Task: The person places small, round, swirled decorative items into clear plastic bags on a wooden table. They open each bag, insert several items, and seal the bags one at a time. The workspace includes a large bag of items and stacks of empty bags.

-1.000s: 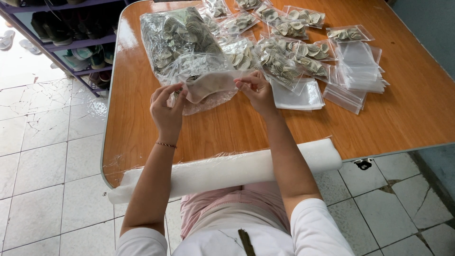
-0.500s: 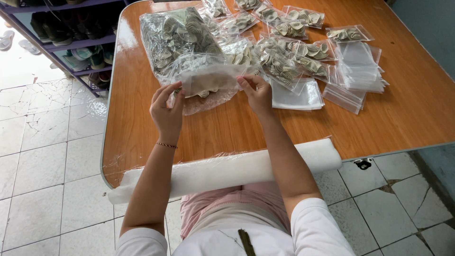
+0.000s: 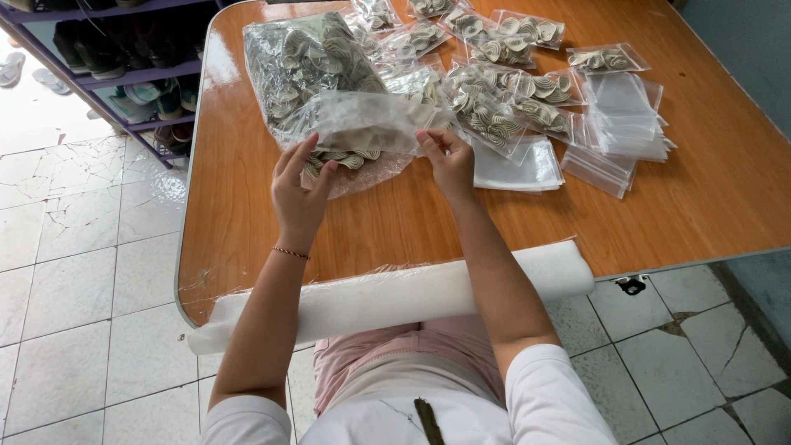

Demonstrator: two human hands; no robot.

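Observation:
A small clear plastic bag (image 3: 367, 124) with pale curled pieces inside is held up over the wooden table (image 3: 700, 206). My left hand (image 3: 298, 191) pinches its left edge and my right hand (image 3: 446, 156) pinches its right edge. Just behind it lies a big clear bag (image 3: 301, 62) stuffed with the same pale pieces. Several small filled bags (image 3: 494, 111) are spread across the table to the right.
A stack of empty clear bags (image 3: 622, 124) lies at the right, with a flat white sheet (image 3: 515, 169) beside my right hand. A white foam roll (image 3: 387, 297) lines the table's near edge. A shoe rack (image 3: 124, 66) stands at the upper left on the tiled floor.
Both hands have lifted the small bag and moved it away from me, toward the big bag. Its pale contents now hang lower in it.

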